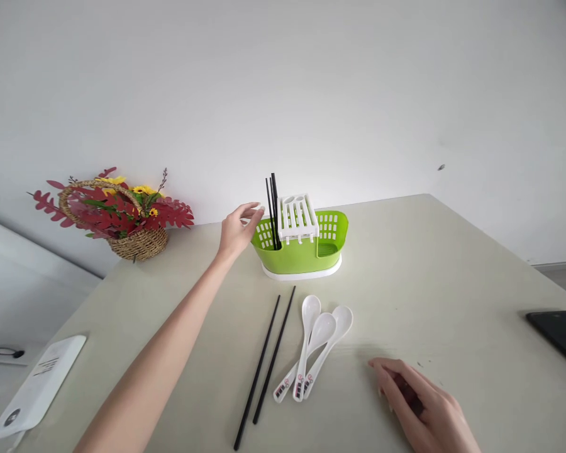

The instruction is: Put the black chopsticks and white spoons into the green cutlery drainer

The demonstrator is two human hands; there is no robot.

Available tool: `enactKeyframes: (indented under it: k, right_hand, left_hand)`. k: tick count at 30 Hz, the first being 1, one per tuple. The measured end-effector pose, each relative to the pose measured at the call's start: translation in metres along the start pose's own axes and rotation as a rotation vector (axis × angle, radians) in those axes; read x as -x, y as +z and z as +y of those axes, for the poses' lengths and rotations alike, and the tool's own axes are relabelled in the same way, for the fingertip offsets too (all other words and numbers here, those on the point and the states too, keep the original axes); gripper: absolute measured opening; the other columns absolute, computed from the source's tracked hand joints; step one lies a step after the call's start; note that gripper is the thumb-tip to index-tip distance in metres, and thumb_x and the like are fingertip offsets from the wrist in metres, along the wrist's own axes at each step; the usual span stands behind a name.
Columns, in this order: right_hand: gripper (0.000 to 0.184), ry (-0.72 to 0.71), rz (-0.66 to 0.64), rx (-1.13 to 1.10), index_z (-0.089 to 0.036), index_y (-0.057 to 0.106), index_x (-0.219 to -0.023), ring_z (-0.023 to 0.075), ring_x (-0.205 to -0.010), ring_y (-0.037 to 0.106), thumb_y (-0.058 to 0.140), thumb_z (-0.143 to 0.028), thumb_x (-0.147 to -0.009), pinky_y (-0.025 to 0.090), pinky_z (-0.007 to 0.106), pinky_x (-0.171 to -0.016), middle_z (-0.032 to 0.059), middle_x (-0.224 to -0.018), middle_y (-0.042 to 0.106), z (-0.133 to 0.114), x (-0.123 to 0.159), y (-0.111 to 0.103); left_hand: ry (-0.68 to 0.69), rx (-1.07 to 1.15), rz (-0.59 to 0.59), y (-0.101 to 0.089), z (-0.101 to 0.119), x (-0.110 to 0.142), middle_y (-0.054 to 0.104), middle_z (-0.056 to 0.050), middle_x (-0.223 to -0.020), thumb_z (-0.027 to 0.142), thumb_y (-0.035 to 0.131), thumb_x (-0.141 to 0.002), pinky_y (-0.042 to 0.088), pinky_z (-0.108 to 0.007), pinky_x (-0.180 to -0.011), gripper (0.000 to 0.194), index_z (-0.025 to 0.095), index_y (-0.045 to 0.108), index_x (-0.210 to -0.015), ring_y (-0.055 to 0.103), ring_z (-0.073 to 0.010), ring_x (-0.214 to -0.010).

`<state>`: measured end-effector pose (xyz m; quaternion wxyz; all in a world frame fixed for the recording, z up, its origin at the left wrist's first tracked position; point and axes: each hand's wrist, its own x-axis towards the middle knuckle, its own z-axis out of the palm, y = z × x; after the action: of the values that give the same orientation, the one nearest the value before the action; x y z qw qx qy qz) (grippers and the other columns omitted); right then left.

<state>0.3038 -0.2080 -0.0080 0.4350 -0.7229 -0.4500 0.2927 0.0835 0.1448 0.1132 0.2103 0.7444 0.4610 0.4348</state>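
A green slotted cutlery holder (295, 258) with a white base stands toward the back of the table. Several black chopsticks (272, 214) lean upright in its left compartment. Just left of them is my left hand (238, 229), at the holder's left rim, its thumb and fingers slightly apart and nothing visible between them. Two more black chopsticks (266, 358) lie side by side on the table. Beside these, three white spoons (311, 346) overlap, handles toward me. My right hand (417, 402) rests on the tabletop right of the spoons, loosely curled with a gap inside, holding nothing visible.
A white slatted rack (298, 217) with small hooks tops the holder's middle. At the back left sits a wicker basket (141, 244) of red and yellow flowers. A white device (40, 384) lies at the left edge, a black phone (559, 333) at the right. Behind is a wall.
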Motion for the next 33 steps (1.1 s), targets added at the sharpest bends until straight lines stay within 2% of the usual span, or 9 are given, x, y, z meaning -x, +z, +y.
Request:
enactKeyframes:
  k: [4,6,8,12,16,18,24,29,33]
  right_hand:
    - [0.040,-0.033,0.008,0.015,-0.030,0.076,-0.097,0.0164,-0.062,0.062,0.055,-0.064,-0.097,0.051,0.023,-0.061,-0.0001,-0.076,0.070,0.000,0.001,0.000]
    - [0.040,-0.048,0.014,0.028,-0.029,0.076,-0.096,0.0164,-0.060,0.061,0.055,-0.064,-0.097,0.051,0.024,-0.061,-0.0003,-0.074,0.070,0.000,0.001,0.000]
    - [0.041,-0.057,0.013,0.041,-0.029,0.076,-0.098,0.0165,-0.060,0.060,0.056,-0.065,-0.097,0.051,0.024,-0.060,-0.0004,-0.074,0.070,0.001,0.002,0.000]
    - [0.045,-0.091,0.003,0.082,-0.027,0.077,-0.101,0.0174,-0.060,0.063,0.056,-0.066,-0.096,0.053,0.025,-0.061,0.0008,-0.074,0.072,0.010,0.001,-0.001]
    - [0.046,-0.116,-0.024,0.139,-0.027,0.078,-0.105,0.0172,-0.059,0.063,0.055,-0.066,-0.096,0.053,0.025,-0.061,0.0005,-0.072,0.071,0.018,-0.001,-0.001]
    - [0.047,-0.110,-0.026,0.153,-0.027,0.077,-0.107,0.0175,-0.061,0.063,0.054,-0.066,-0.097,0.053,0.025,-0.063,0.0001,-0.072,0.070,0.020,-0.001,-0.001]
    - [0.049,-0.102,-0.025,0.161,-0.027,0.077,-0.108,0.0187,-0.063,0.064,0.052,-0.068,-0.097,0.052,0.027,-0.063,0.0003,-0.073,0.071,0.020,0.001,0.000]
    - [0.049,-0.148,-0.002,0.170,-0.026,0.077,-0.106,0.0190,-0.062,0.065,0.052,-0.068,-0.097,0.052,0.028,-0.063,0.0010,-0.073,0.072,0.021,0.002,-0.001]
    - [0.051,-0.169,0.020,0.178,-0.026,0.078,-0.103,0.0193,-0.062,0.066,0.052,-0.070,-0.095,0.053,0.027,-0.063,0.0008,-0.071,0.071,0.020,0.002,0.000]
  left_hand:
    - [-0.071,0.107,0.286,-0.020,-0.015,0.038,0.074,-0.007,-0.099,0.059,0.064,-0.095,0.049,-0.025,-0.078,0.043,0.020,0.061,-0.111,0.069,-0.0166,-0.087]
    - [-0.150,0.092,0.322,-0.028,-0.021,0.070,0.070,-0.004,-0.089,0.060,0.060,-0.097,0.047,-0.026,-0.071,0.040,0.022,0.053,-0.107,0.066,-0.0158,-0.076]
    - [-0.219,0.018,0.185,-0.032,-0.024,0.108,0.066,0.000,-0.080,0.060,0.056,-0.099,0.045,-0.027,-0.065,0.038,0.023,0.048,-0.107,0.062,-0.0165,-0.067]
    - [-0.185,-0.276,-0.369,-0.032,-0.012,0.184,0.059,0.004,-0.066,0.060,0.054,-0.099,0.042,-0.030,-0.063,0.037,0.024,0.051,-0.101,0.062,-0.0202,-0.062]
    - [-0.054,-0.448,-0.468,-0.027,0.012,0.232,0.069,-0.009,-0.096,0.051,0.051,-0.103,0.053,-0.036,-0.081,0.031,0.020,0.057,-0.101,0.070,-0.0265,-0.094]
    - [0.007,-0.531,-0.509,-0.025,0.024,0.243,0.069,-0.014,-0.107,0.045,0.058,-0.100,0.054,-0.039,-0.088,0.028,0.017,0.060,-0.103,0.068,-0.0294,-0.105]
    - [0.018,-0.774,-0.650,-0.036,0.044,0.247,0.070,-0.020,-0.100,0.015,0.056,-0.096,0.055,-0.038,-0.081,0.018,0.008,0.068,-0.107,0.070,-0.0311,-0.097]
    - [0.017,-0.949,-0.688,-0.059,0.039,0.249,0.071,-0.020,-0.098,-0.006,0.070,-0.069,0.058,-0.039,-0.083,0.031,0.012,0.071,-0.095,0.072,-0.0328,-0.098]
    - [-0.050,-0.913,-0.627,-0.083,0.028,0.249,0.072,-0.019,-0.099,-0.009,0.063,-0.073,0.057,-0.036,-0.078,0.031,0.012,0.070,-0.095,0.073,-0.0297,-0.091]
